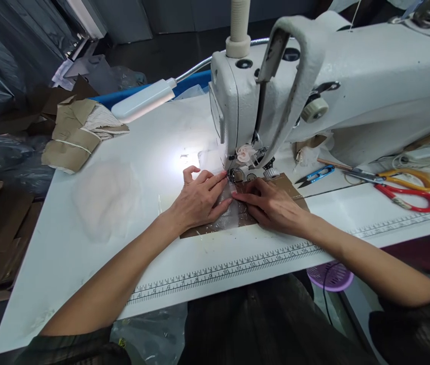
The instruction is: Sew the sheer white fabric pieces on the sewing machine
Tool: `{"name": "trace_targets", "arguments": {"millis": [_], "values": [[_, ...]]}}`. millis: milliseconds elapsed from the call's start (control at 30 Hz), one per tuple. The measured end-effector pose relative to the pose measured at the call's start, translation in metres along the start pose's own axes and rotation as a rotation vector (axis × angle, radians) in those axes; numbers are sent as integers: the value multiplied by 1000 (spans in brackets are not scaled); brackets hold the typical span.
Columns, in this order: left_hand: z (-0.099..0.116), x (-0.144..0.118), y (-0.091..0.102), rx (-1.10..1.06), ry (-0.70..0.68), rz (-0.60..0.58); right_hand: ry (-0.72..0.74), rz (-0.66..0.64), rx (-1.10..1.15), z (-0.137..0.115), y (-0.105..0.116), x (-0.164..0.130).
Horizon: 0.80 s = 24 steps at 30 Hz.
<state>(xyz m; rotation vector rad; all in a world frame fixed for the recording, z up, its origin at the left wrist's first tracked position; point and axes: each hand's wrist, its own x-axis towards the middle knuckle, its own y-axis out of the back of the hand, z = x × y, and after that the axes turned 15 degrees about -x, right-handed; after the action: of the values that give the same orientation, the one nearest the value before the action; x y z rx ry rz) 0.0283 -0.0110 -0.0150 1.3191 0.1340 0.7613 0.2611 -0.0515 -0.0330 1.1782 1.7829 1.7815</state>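
Observation:
A white sewing machine (230,101) stands over the table, its needle area close to my fingertips. Sheer whitish fabric (227,219) runs under the presser foot and over a brown board (200,231). My left hand (202,196) lies flat on this fabric, fingers spread, just left of the foot. On the other side, my right hand (270,203) has thumb and forefinger together at the fabric's right edge, in front of the foot; the pinched bit is too small to make out fully. A small pale fabric flower (245,153) sits on the machine head.
Blue thread snips (316,175) and scissors with red and orange handles (408,190) lie at right. A lamp (144,99) reaches over the table. Left are a pale sheer fabric pile (104,197) and a tied brown bundle (74,137). A printed ruler (215,274) follows the front edge.

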Motion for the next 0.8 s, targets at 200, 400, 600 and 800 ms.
{"name": "trace_targets", "arguments": {"millis": [200,400,600,800], "values": [[-1,1,1,61,-40,-23,11,35,13,2,-2,-1],[2,1,3,130,-74,-52,28,73,20,4,-4,-2],[6,0,-3,131,-154,20,19,69,24,4,-4,-3],[3,-1,-3,106,-221,47,6,62,28,3,-4,-3]]}}
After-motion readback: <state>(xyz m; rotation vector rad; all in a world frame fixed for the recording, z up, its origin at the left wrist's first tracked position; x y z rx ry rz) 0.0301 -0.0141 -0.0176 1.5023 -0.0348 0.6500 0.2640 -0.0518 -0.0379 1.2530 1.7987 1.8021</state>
